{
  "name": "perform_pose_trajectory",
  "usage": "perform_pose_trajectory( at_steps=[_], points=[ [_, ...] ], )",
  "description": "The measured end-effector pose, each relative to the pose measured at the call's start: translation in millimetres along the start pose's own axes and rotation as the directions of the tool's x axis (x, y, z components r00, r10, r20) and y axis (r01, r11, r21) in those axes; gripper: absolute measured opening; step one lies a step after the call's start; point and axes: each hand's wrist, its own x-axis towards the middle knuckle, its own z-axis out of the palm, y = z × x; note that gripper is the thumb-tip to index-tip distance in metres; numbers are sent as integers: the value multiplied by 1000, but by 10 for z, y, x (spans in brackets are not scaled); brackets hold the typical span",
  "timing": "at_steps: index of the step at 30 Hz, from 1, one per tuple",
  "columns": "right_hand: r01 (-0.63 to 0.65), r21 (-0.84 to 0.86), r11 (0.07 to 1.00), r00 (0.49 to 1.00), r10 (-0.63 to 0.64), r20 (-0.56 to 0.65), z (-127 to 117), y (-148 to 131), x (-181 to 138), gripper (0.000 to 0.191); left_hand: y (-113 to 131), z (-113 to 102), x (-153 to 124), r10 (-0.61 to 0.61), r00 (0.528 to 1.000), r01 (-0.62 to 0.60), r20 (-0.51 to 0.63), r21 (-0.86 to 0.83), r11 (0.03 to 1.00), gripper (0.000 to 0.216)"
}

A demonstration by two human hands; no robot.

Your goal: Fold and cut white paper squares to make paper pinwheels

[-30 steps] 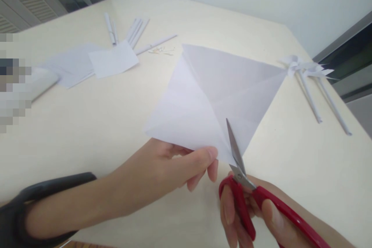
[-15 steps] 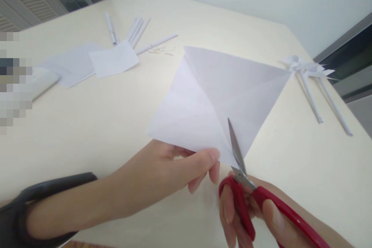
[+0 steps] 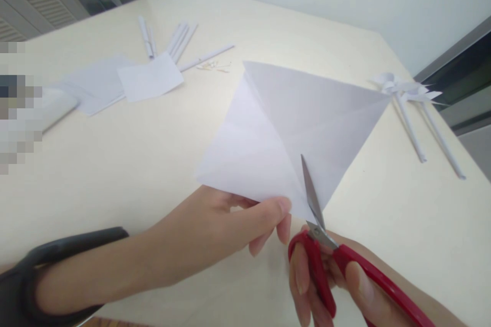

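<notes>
My left hand (image 3: pixel 226 225) pinches the near edge of a creased white square paper (image 3: pixel 284 127), holding it up over the cream table (image 3: pixel 126 163). My right hand (image 3: pixel 333 286) grips red-handled scissors (image 3: pixel 326 250). Their blades lie along the crease running in from the paper's near corner, with the tip about a third of the way toward the centre. A dark band sits on my left wrist.
Several white paper squares (image 3: pixel 115 82) and rolled paper sticks (image 3: pixel 172 41) lie at the far left, with a few small pins (image 3: pixel 215 66) beside them. Finished white paper pinwheels (image 3: pixel 410 97) on sticks rest near the table's right edge. A pixelated patch covers the left side.
The paper has shifted slightly to the right in my left hand. The scissors stay in nearly the same place on the crease.
</notes>
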Motion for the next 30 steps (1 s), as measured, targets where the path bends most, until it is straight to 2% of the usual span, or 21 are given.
perform_pose_trajectory(
  at_steps=[4, 7, 11, 13, 15, 18, 21, 27, 30],
  points=[
    [5, 3, 1000, 1000, -5, -8, -1, 23, 2, 51, -28, -15, 15, 8, 1000, -9, 22, 16, 1000, 35],
    [10, 56, 998, 1000, -10, -4, 7, 64, 0, 47, -21, -6, 3, -25, 1000, 25, -14, 24, 999, 37],
    [-59, 44, 997, 998, 59, 10, -6, 75, -11, 51, -19, 7, -4, -58, 998, 59, -12, 42, 997, 37],
    [-53, 34, 998, 999, 52, 15, -20, 85, -20, 52, -26, 6, 8, -65, 998, 66, -21, 62, 996, 38],
    [-36, 31, 999, 999, 36, 12, -34, 111, -29, 50, -36, -2, 28, -40, 999, 41, -29, 62, 997, 35],
    [-26, 19, 999, 1000, 25, 14, -45, 159, -37, 49, -52, -26, 56, 92, 995, -91, -26, 9, 996, 29],
    [-23, 1, 1000, 1000, 23, 4, -44, 168, -37, 51, -71, -47, 68, 191, 978, -194, -79, -28, 981, 32],
    [12, -3, 1000, 1000, -12, -11, -18, 77, -25, 50, -99, -30, 55, 186, 972, -169, -145, 122, 978, 41],
    [36, -3, 999, 999, -36, -27, -14, 54, -28, 45, -94, -29, 50, 165, 976, -145, -143, 139, 980, 42]
  ],
)
